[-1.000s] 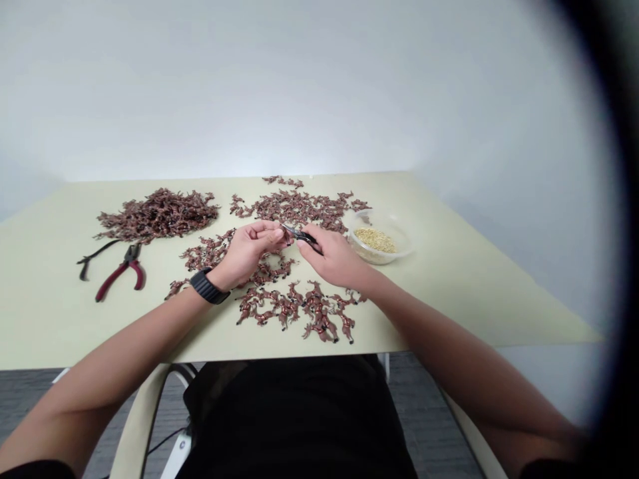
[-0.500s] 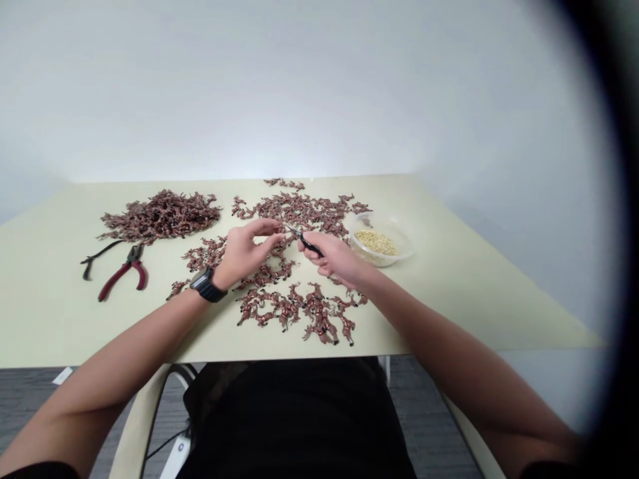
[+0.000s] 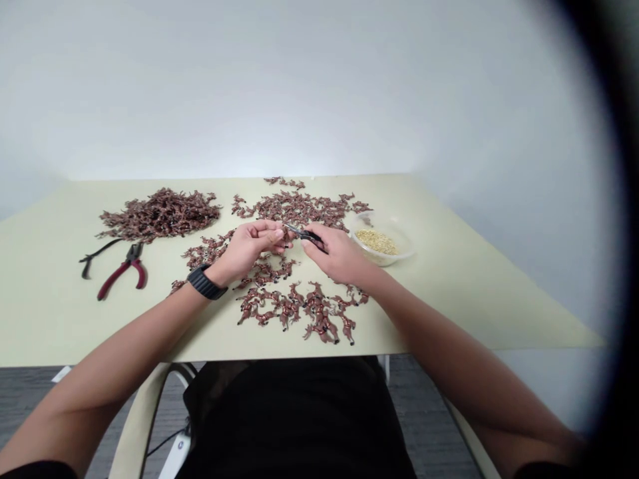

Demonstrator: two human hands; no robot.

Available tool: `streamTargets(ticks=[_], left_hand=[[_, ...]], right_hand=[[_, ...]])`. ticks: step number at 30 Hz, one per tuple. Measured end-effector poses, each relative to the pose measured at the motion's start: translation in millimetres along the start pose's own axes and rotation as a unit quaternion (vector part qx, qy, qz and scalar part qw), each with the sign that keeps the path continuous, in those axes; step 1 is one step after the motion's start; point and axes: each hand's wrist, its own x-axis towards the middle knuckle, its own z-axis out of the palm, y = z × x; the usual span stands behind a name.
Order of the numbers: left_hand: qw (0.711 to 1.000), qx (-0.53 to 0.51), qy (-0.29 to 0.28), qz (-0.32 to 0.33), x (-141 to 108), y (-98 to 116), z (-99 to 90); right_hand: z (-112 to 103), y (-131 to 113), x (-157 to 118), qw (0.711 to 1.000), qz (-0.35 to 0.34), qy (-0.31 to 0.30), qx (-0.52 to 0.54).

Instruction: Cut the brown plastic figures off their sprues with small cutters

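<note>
My left hand (image 3: 249, 246) pinches a small brown deer-like charm (image 3: 286, 239) between thumb and fingers; the fingers partly cover it. Wrapped in my right hand (image 3: 342, 254) is a pair of small pliers (image 3: 312, 237) with dark handles. The pliers' silver jaws point left and reach the charm at my left fingertips. Whether the jaws grip a small part there is too small to tell. Below my hands, more brown charms (image 3: 319, 313) lie spread on the table, and another spread group (image 3: 299, 207) is just beyond them.
A dense heap of brown charms (image 3: 162, 214) sits at the back left. Nearer me lie red-handled pliers (image 3: 121, 274) and a thin black tool (image 3: 97, 259). A clear plastic bowl (image 3: 405, 253) holding small gold pieces (image 3: 378, 242) stands right of my right hand.
The fingers of my left hand have closed in, and a charm now shows in them. My right hand has turned slightly and shifted a little right with the pliers.
</note>
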Motion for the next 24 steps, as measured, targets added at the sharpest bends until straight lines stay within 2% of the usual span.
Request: streamTargets(ticks=[24], left_hand=[[1.000, -0.014, -0.006, -0.014, -0.8, 1.9, -0.4]], right_hand=[[-1.3, 4.6, -0.2, 1.000, -0.013, -0.008, -0.020]])
